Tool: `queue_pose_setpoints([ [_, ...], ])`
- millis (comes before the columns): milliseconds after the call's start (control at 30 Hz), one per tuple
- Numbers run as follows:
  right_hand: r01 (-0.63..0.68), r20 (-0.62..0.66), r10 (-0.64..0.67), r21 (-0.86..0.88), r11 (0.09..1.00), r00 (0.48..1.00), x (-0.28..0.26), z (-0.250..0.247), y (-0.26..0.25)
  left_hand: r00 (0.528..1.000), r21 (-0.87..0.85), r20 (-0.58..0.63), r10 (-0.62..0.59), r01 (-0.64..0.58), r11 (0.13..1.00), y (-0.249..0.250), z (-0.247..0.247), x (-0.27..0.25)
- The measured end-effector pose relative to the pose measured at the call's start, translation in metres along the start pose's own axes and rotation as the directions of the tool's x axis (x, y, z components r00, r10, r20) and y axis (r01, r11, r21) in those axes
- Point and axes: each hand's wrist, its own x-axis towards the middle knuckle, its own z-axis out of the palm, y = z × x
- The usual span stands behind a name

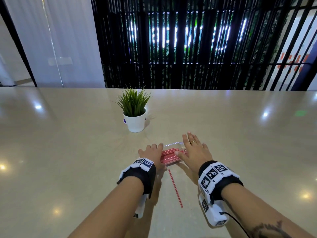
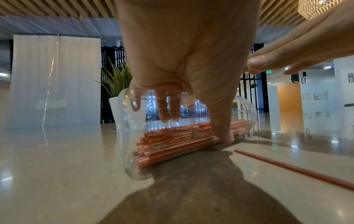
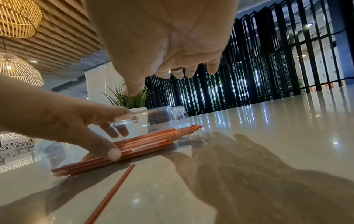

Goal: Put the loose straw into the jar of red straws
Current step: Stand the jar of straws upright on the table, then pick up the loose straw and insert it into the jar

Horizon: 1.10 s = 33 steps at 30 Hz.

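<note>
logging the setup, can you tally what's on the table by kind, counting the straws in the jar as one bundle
jar, clear, lying on its side: 1
bundle of red straws in the jar: 1
loose straw on the table: 1
potted plant: 1
total: 4

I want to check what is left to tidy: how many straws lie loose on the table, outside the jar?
1. The loose straw lies on the table, near the person, just below the jar lying on its side. Hands may hide others.
</note>
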Motion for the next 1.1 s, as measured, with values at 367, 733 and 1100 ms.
queue_pose_setpoints([
  [367, -0.043, -0.097, 0.063, 0.203, 0.978, 0.993, 0.001, -0.007, -0.003, 0.981, -0.559, -0.177, -0.082, -0.032, 0.828, -0.013, -0.022, 0.003],
  [733, -0.174, 0.329, 0.085, 0.252, 0.952, 0.941, -0.023, 0.003, -0.023, 0.97, -0.913, -0.199, -0.14, -0.131, 0.386, -0.01, -0.04, -0.02],
  [1100, -0.102, 0.288, 0.085, 0.048, 0.994, 0.954, -0.028, 0.027, -0.055, 0.965, -0.919, -0.223, -0.142, -0.159, 0.36, -0.016, -0.031, -0.038],
])
